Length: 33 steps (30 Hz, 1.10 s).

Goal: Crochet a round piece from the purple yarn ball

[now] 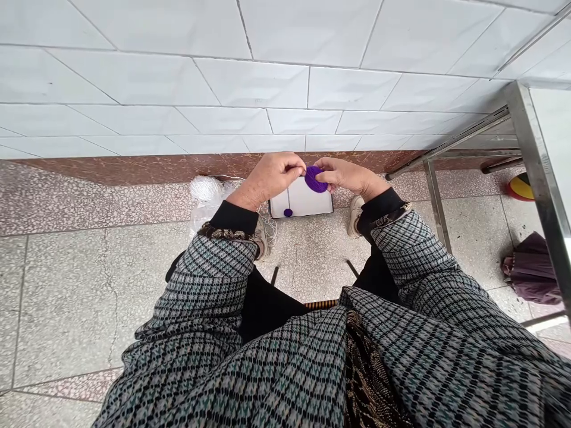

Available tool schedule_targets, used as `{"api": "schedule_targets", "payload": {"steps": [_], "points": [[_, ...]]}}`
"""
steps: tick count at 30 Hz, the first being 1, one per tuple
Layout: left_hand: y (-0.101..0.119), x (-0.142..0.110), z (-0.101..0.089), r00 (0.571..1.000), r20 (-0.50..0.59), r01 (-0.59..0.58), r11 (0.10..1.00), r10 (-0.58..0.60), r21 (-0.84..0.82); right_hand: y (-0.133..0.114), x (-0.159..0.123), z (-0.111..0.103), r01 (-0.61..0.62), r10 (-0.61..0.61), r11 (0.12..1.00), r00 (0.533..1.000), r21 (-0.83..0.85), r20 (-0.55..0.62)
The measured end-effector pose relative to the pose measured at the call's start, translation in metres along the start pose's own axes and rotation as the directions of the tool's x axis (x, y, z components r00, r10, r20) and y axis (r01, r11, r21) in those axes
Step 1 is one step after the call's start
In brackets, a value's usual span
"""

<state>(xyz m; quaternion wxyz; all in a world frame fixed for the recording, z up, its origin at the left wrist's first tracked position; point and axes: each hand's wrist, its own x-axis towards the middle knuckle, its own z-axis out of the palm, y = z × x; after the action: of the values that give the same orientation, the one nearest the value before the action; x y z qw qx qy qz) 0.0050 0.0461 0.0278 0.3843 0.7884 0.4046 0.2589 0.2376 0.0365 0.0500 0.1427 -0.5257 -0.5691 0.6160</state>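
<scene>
Carefully, my right hand (341,176) grips the purple yarn ball (316,182) over the white tray (312,204); my left hand (272,175) pinches at its edge (on what, I can't tell). Tugging hard might loosen the windings.

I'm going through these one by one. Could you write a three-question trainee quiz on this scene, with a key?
1. Which hand has its fingers curled over the larger yarn ball?
A) left
B) right
C) neither

2. True or false: the white yarn sits to the person's right.

3. Fill in: in the picture, the small ball below the left hand is ____ in color.

Key: 1. B, the right hand. 2. False. 3. Purple.
</scene>
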Motion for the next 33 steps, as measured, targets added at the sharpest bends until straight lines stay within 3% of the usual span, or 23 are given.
{"api": "schedule_targets", "payload": {"steps": [3, 7, 9, 12, 14, 17, 20, 23, 26, 30, 33], "points": [[0.003, 0.001, -0.004, 0.997, -0.053, 0.048, 0.998, -0.05, -0.036, 0.003, -0.002, -0.002, 0.077, -0.098, 0.987, 0.985, 0.144, 0.145], [0.002, 0.005, 0.001, 0.987, -0.063, 0.142, 0.987, -0.147, -0.075, 0.016, 0.002, -0.005, 0.158, -0.236, 0.931, 0.949, 0.328, 0.211], [-0.001, 0.007, 0.007, 0.98, -0.065, 0.18, 0.98, -0.186, -0.083, 0.02, 0.006, -0.005, 0.225, -0.308, 0.887, 0.939, 0.403, 0.155], [-0.005, 0.008, 0.017, 0.989, 0.005, 0.146, 0.986, -0.147, -0.081, 0.023, 0.012, -0.005, 0.326, -0.334, 0.834, 0.94, 0.445, -0.064], [-0.005, 0.006, 0.024, 0.993, 0.093, 0.08, 0.994, -0.073, -0.073, 0.023, 0.016, -0.005, 0.351, -0.292, 0.843, 0.935, 0.408, -0.202], [-0.004, 0.004, 0.029, 0.983, 0.183, -0.003, 0.999, 0.013, -0.053, 0.023, 0.02, -0.002, 0.294, -0.207, 0.919, 0.926, 0.261, -0.315], [-0.005, 0.002, 0.028, 0.981, 0.188, -0.047, 0.999, 0.049, -0.016, 0.019, 0.019, 0.001, 0.17, -0.145, 0.985, 0.911, 0.031, -0.386], [-0.008, 0.003, 0.023, 0.988, 0.144, -0.062, 0.997, 0.056, 0.036, 0.015, 0.017, 0.005, 0.064, -0.13, 0.984, 0.899, -0.168, -0.418], [-0.009, 0.004, 0.017, 0.996, 0.08, -0.053, 0.993, 0.044, 0.107, 0.012, 0.013, 0.01, 0.019, -0.108, 0.974, 0.914, -0.227, -0.39], [-0.01, 0.006, 0.01, 1.0, 0.005, -0.001, 0.987, 0.0, 0.162, 0.009, 0.007, 0.014, 0.039, -0.045, 0.999, 0.973, -0.03, -0.225], [-0.01, 0.006, 0.008, 1.0, -0.015, 0.011, 0.991, -0.009, 0.136, 0.004, 0.002, 0.012, 0.063, -0.052, 0.995, 0.989, 0.073, -0.142]]}}
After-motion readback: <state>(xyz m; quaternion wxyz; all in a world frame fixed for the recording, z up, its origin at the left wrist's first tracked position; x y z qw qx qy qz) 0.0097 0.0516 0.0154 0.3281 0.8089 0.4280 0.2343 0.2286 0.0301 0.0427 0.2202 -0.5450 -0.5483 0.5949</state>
